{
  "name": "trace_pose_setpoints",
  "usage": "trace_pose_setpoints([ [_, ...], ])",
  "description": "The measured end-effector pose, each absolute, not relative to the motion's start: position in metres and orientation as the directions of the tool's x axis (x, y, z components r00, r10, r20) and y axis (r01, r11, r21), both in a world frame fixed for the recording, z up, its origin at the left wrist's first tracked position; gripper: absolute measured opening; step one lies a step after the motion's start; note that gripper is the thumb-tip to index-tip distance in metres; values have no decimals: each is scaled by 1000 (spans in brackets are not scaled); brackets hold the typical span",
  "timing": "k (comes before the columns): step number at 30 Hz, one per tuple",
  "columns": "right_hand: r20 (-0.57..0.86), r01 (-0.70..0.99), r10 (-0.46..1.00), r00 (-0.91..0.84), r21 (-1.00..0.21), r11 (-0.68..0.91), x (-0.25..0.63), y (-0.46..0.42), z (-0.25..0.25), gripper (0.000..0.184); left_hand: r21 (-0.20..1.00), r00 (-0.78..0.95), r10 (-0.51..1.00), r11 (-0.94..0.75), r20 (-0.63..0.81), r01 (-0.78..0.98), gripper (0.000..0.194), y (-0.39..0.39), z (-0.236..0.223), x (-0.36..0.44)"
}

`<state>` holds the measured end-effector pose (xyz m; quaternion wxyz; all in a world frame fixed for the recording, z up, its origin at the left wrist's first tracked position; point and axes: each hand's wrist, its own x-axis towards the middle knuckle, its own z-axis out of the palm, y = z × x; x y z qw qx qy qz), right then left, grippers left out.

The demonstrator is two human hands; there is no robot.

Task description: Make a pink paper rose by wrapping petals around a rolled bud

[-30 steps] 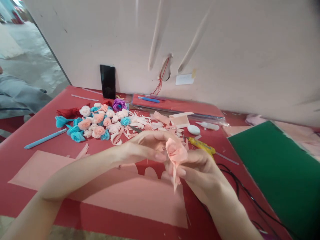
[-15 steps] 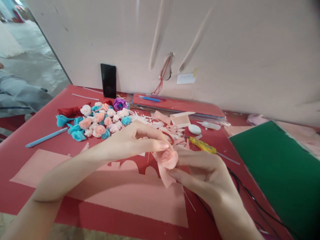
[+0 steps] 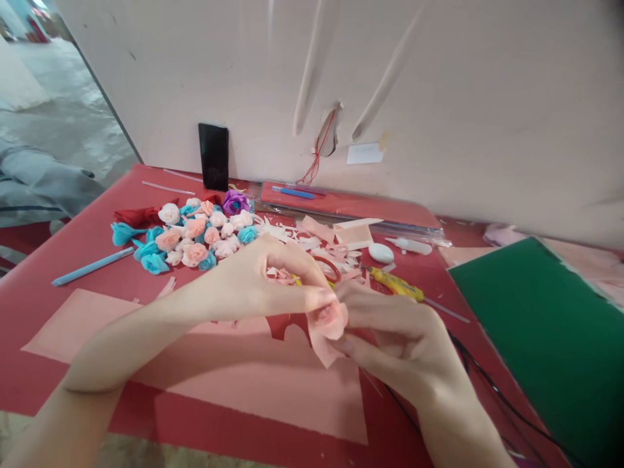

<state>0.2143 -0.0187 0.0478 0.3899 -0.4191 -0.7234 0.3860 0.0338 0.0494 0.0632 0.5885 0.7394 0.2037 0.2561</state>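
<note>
A peach paper rose (image 3: 327, 325) is held between my two hands, with a loose petal hanging below it. My left hand (image 3: 273, 279) pinches the rose's upper edge between thumb and fingers. From the right, my right hand (image 3: 400, 338) grips its side and base, thumb below. Beneath them lies a large peach paper sheet (image 3: 253, 383) with scalloped cuts along its far edge. Scissors with orange-red handles (image 3: 327, 265) lie behind my hands, partly hidden. A thin pale stick shows under my right hand.
Finished paper flowers (image 3: 195, 237) are heaped at the left, beside a blue pen (image 3: 92, 266). Paper scraps (image 3: 312, 240), a yellow-handled cutter (image 3: 397, 284) and a white oval object (image 3: 381, 253) lie beyond my hands. A phone (image 3: 213, 157) leans on the wall; a green board (image 3: 536, 325) covers the right.
My left thumb and fingertips have moved slightly right, onto the rose's upper petals, and cover more of it. My right hand keeps its hold, nearly in place.
</note>
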Motion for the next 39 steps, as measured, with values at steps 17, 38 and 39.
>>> trace_pose_setpoints([
  [17,439,323,810,-389,-758,567,223,-12,42,21,987,754,650,40,91,-154,14,46,57,37],
  [38,258,-111,921,-292,-965,236,225,-8,32,13,986,729,674,10,116,-166,18,38,64,43],
  [39,275,-82,918,-285,-962,262,225,-9,34,14,990,743,660,0,105,-140,21,37,65,42],
])
